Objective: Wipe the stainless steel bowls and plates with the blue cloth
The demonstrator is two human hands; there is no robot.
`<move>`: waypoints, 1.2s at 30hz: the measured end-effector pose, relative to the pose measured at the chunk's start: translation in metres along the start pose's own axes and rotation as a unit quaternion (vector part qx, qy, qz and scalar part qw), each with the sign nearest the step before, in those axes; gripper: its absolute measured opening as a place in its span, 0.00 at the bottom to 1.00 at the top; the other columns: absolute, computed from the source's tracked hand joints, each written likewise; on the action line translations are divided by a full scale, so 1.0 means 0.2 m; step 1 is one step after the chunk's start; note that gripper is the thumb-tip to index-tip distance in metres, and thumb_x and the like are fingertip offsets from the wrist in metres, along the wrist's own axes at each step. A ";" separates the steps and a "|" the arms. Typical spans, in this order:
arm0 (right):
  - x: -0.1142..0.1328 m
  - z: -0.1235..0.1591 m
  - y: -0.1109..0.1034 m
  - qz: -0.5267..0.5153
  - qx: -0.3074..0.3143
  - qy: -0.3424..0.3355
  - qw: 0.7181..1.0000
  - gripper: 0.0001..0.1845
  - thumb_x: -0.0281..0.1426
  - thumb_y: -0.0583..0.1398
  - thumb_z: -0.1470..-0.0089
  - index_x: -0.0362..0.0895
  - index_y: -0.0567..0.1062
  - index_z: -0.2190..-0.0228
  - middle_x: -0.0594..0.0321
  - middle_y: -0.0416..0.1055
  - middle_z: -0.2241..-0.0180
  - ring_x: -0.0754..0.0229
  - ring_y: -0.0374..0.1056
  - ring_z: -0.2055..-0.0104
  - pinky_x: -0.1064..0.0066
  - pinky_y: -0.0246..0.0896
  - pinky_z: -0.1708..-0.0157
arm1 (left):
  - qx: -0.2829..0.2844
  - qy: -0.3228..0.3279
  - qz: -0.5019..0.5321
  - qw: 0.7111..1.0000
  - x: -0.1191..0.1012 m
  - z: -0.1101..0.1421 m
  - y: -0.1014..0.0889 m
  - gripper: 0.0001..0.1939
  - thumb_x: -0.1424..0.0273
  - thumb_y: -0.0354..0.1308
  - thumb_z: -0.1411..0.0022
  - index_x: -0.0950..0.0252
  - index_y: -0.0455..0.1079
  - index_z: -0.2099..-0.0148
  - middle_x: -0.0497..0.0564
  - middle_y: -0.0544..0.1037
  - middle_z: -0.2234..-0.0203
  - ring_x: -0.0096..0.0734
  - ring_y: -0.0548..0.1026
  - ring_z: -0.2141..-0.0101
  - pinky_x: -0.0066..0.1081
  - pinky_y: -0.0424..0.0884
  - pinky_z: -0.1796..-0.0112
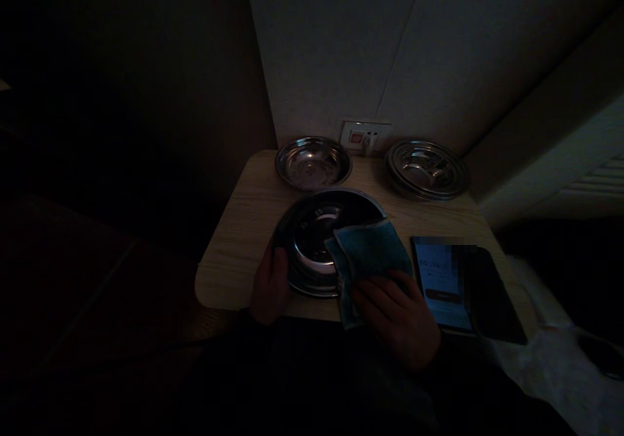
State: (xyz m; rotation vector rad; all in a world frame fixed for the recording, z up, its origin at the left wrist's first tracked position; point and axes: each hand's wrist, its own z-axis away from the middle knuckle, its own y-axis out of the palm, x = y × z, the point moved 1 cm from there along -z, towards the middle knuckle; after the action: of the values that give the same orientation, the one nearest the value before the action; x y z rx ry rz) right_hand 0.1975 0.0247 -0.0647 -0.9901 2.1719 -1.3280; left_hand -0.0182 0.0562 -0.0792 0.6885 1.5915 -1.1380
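Note:
A round, shiny steel dish is at the front of the small wooden table, close to me. My left hand grips its left rim, thumb on the near side and the other fingers mostly hidden. Over the dish's right side lies a folded teal cloth with a pale edge. My right hand is closed on the cloth's lower part and presses it against the dish's right rim. The picture is dark, so I cannot tell which way up the dish is.
Behind the dish stands a steel bowl, and a stack of steel bowls is at the back right. A lit phone lies right of my right hand. A wall socket with a plug sits above the wooden tabletop.

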 end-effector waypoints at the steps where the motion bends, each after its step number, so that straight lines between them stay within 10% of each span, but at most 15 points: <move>1: 0.00 0.00 0.00 0.004 0.007 0.001 1.000 0.13 0.24 0.51 0.41 0.42 0.73 0.59 0.57 0.74 0.60 0.56 0.64 0.57 0.55 0.50 0.53 | -0.002 0.002 -0.001 1.000 0.00 0.00 0.00 0.24 0.57 0.42 0.38 0.66 0.69 0.51 0.58 0.74 0.52 0.39 0.68 0.49 0.37 0.62 0.47; 12: 0.20 -0.23 0.18 -0.046 0.037 0.084 0.995 0.03 0.27 0.58 0.47 0.43 0.73 0.71 0.62 0.71 0.72 0.58 0.62 0.66 0.63 0.52 0.63 | -0.020 0.012 -0.035 0.999 -0.02 -0.01 0.01 0.22 0.58 0.42 0.37 0.67 0.69 0.53 0.58 0.76 0.57 0.38 0.72 0.54 0.35 0.66 0.53; 27: -0.02 -0.05 -0.02 0.003 0.044 -0.008 0.999 0.12 0.23 0.52 0.42 0.42 0.74 0.61 0.60 0.74 0.61 0.57 0.64 0.57 0.59 0.51 0.51 | 0.073 0.051 -0.063 0.994 -0.02 -0.02 -0.02 0.21 0.61 0.49 0.39 0.64 0.63 0.46 0.55 0.75 0.55 0.37 0.72 0.53 0.34 0.67 0.55; 36: 0.20 -0.27 0.17 -0.052 0.038 0.068 0.996 0.05 0.26 0.57 0.45 0.43 0.74 0.69 0.60 0.72 0.70 0.58 0.62 0.65 0.64 0.54 0.63 | 0.005 0.035 -0.066 0.997 -0.01 -0.02 0.02 0.14 0.65 0.47 0.40 0.67 0.65 0.56 0.55 0.76 0.65 0.35 0.75 0.64 0.33 0.69 0.63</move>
State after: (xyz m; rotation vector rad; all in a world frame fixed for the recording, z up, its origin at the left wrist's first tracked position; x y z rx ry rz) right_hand 0.1236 0.0369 -0.0686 -1.0239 2.1763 -1.5559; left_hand -0.0169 0.0617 -0.0787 0.6435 1.7118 -1.2292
